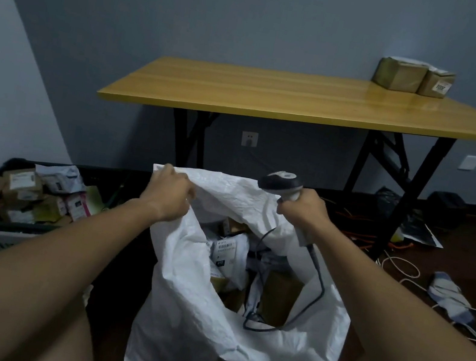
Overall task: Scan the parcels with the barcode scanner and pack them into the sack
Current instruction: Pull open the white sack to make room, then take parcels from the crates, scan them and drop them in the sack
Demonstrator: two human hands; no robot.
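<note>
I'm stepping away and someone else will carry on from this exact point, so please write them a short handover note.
Left hand: grips the sack's rim on its left side, holding the mouth open.
Right hand: holds the barcode scanner and seems to pinch the sack's right rim too; the scanner's cable hangs into the sack.
Sack: white, stands open between the arms, with several parcels already inside.
Left: a bin of parcels at the left on the floor, and two cardboard boxes on the table's far right corner. Whether these are scanned cannot be told.
</note>
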